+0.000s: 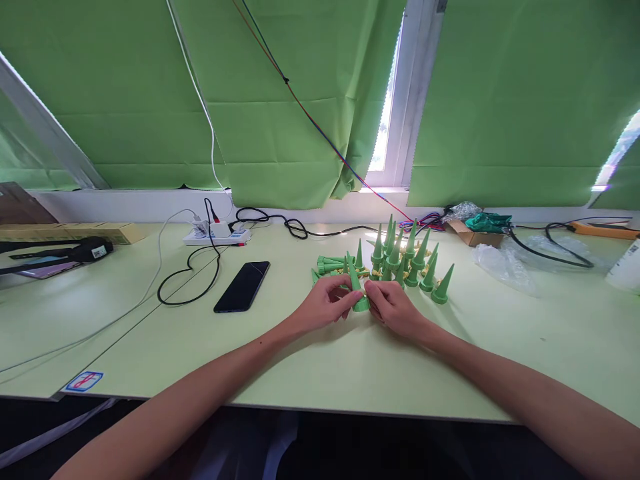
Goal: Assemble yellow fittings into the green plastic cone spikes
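A green cone (355, 283) with a wide base stands between my two hands, its tip pointing up. My left hand (327, 300) is closed on it, thumb near the base. Close against its right side is my right hand (393, 307), fingers pinched together; what they hold, if anything, is hidden. Just behind my hands several more green cones (441, 285) stand upright on the table, with small yellow parts among them. Other green pieces (334, 264) lie on their sides at the left of this group.
On the pale green table (280, 380) lie a black phone (242, 287) and a power strip (217, 235) with cables. A small cardboard box (475, 235), clear plastic bags (505, 267) and a white bottle (626, 267) are on the right.
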The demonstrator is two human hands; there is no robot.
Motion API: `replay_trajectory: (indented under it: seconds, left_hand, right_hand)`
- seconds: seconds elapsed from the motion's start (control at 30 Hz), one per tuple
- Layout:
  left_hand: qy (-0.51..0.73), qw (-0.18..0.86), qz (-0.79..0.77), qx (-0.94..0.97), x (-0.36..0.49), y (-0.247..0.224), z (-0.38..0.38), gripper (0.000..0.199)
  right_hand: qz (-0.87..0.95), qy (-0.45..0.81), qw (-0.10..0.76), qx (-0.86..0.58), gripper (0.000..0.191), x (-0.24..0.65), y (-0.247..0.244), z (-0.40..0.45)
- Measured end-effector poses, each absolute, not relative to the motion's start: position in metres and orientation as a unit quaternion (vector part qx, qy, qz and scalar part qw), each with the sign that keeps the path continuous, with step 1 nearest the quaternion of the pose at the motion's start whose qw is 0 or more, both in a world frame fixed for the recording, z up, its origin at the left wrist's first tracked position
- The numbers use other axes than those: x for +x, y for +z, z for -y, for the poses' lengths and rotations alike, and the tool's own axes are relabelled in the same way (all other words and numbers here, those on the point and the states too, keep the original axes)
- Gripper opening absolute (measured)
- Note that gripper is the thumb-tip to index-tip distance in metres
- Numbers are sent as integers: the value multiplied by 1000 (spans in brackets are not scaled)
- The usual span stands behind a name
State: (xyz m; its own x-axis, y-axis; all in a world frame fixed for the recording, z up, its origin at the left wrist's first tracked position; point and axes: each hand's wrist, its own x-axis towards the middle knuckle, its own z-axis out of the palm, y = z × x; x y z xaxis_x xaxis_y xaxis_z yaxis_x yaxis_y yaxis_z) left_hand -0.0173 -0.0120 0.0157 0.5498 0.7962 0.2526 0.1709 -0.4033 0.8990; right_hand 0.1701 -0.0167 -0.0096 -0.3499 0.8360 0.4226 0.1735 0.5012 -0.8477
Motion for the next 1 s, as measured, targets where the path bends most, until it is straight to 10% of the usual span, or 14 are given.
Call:
replay_trajectory:
  seconds: [0.33, 1.0]
  left_hand:
    - [364, 269, -312, 835, -16, 12, 11, 30]
    - [416, 252, -323, 812, -13, 8, 8, 27]
  right_hand:
    - [723, 354, 454, -381, 63, 169, -8, 17]
    - [725, 277, 488, -400, 50, 168, -9, 12]
